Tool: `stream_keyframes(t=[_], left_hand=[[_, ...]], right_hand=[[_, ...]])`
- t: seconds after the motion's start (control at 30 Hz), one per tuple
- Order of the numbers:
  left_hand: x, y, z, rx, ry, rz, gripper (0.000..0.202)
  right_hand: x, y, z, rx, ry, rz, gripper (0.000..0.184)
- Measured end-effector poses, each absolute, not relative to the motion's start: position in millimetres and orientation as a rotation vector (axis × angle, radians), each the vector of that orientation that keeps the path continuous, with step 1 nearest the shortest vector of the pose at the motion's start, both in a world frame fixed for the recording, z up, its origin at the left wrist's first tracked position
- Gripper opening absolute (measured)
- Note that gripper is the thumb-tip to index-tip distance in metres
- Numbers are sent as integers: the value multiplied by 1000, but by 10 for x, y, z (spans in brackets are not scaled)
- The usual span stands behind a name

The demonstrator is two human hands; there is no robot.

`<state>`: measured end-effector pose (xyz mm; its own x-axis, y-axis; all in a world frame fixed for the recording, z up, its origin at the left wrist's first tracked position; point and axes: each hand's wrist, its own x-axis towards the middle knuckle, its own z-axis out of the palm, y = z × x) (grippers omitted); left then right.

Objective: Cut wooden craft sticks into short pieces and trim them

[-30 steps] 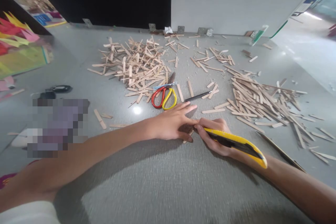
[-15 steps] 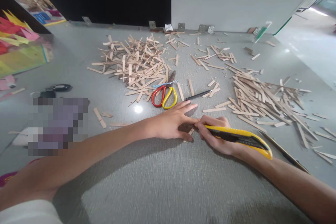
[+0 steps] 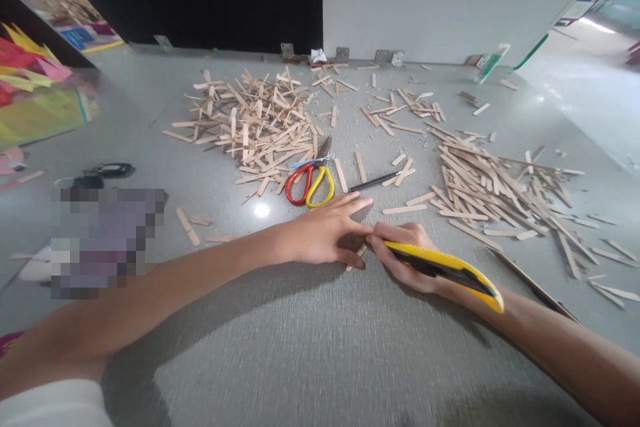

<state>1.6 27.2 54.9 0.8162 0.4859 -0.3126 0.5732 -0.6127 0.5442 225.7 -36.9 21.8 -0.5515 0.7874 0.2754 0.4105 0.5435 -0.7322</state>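
Observation:
My right hand (image 3: 403,250) is closed around a yellow and black utility knife (image 3: 453,259). The knife's rear end points back over my wrist, and its blade tip is hidden by my fingers. My left hand (image 3: 320,235) lies with fingers spread, its thumb and index finger pressing a small wooden craft stick (image 3: 357,257) to the table. The fingertips of both hands nearly meet at that stick, most of which is covered. Just beyond my left hand are scissors (image 3: 309,173) with one red and one yellow handle, and a dark pen-like tool (image 3: 375,181).
Craft sticks lie in a large heap (image 3: 260,120) and another pile (image 3: 490,180) on the grey table (image 3: 280,347). A long thin dark strip (image 3: 535,285) is by my right forearm. A blurred-out object (image 3: 110,233) and keys (image 3: 103,175) are at left. Upright boards (image 3: 400,0) stand behind.
The knife's rear end has swung slightly down and towards me, and its body has tilted in my right hand. My left hand stays on the stick. The whole view has shifted a little.

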Motion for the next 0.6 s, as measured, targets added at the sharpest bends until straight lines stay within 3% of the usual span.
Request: stream_keyframes(t=[0.43, 0.6], left_hand=[[-117, 187, 440, 2647, 684, 3, 55], [-80, 96, 527, 2793, 837, 56, 19]], right_hand=[[2253, -458, 289, -1145, -1976, 729, 26], [2231, -495, 312, -1210, -1821, 732, 26]])
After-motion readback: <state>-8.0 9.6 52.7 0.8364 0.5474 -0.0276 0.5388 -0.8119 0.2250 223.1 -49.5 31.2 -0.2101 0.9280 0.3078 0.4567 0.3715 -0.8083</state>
